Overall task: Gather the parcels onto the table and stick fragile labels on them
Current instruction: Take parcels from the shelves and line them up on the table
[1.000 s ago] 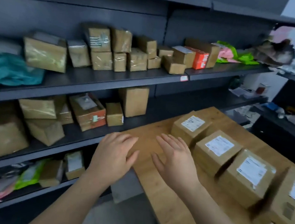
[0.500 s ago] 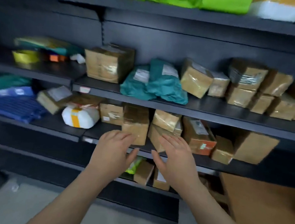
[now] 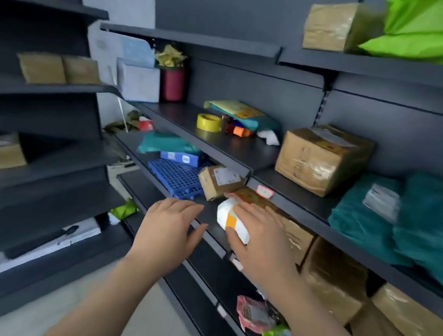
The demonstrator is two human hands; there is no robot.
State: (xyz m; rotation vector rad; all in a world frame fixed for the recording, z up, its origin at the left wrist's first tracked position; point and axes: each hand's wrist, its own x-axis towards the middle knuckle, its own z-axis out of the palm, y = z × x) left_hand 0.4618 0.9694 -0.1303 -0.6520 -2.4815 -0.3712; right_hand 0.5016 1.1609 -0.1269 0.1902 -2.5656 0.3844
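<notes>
A white parcel with an orange band (image 3: 229, 219) lies on the middle shelf (image 3: 297, 209) of a dark rack. My right hand (image 3: 258, 242) reaches over it with fingers nearly straight and the thumb at its lower edge; I cannot tell whether it touches. My left hand (image 3: 167, 233) hovers flat just left of it, holding nothing. Behind the white parcel a small brown box (image 3: 220, 181) leans tilted. A large taped brown box (image 3: 321, 160) stands one shelf up. The table is out of view.
Teal mailer bags (image 3: 403, 223) lie on the right of the upper shelf, a yellow tape roll (image 3: 209, 122) further back. A blue plastic grid (image 3: 174, 177) lies left of the small box. A second dark rack (image 3: 36, 145) stands close on the left, over bare floor (image 3: 139, 325).
The view has swung left, from the table with labelled boxes to the left end of the rack. Both hands stay out in front, and the right one now overlaps the white parcel.
</notes>
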